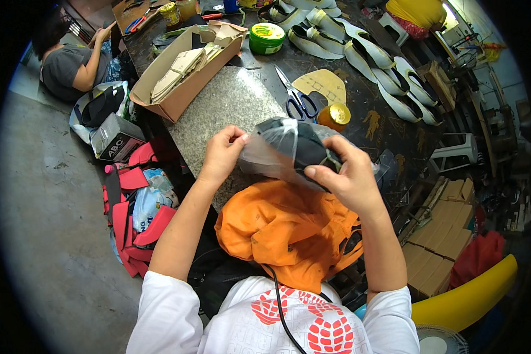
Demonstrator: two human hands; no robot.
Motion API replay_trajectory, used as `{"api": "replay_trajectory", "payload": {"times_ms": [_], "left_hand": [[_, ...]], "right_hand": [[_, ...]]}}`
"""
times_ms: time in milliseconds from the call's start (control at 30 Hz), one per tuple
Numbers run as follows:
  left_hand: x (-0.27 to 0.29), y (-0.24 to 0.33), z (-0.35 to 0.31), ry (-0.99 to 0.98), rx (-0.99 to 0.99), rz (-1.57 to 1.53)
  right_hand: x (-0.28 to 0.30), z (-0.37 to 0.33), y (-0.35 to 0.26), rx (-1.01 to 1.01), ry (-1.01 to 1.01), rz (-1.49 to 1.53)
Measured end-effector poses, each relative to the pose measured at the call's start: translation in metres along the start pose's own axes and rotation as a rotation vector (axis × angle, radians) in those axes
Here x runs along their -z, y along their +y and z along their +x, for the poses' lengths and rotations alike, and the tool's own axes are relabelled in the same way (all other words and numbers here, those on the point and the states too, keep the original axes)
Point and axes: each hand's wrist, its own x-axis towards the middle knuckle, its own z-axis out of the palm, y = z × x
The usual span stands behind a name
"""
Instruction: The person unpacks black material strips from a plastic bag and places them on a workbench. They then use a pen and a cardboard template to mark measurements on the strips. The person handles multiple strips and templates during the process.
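Observation:
Over the table's near edge I hold a clear plastic bag with a dark bundle inside; what the bundle is I cannot make out. My left hand pinches the bag's left edge between thumb and fingertips. On the other side, my right hand is closed around the dark bundle through the plastic. An orange cloth lies bunched on my lap below. Just beyond the bag are blue-handled scissors, a yellow-lidded jar and a flat tan sheet.
A cardboard box of pale cut pieces and a green tub stand on the table. Rows of light shoe uppers lie at right. Red pieces and a metal can sit on the left floor. Another person is at far left.

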Motion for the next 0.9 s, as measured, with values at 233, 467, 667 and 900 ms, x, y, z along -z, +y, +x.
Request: {"api": "replay_trajectory", "payload": {"times_ms": [233,467,667,900], "left_hand": [[-0.003,0.069,-0.029,0.293,-0.635,0.166],[0.018,0.060,-0.037,0.137,-0.262,0.072],[0.016,0.053,-0.059,-0.043,-0.570,0.467],[-0.003,0.071,-0.067,-0.351,-0.456,0.180]], "right_hand": [[0.006,0.006,-0.026,-0.157,-0.046,-0.202],[0.014,0.005,-0.032,-0.102,-0.134,-0.125],[0.016,0.041,-0.020,0.201,0.257,0.384],[-0.083,0.109,0.059,0.309,0.068,-0.580]]}}
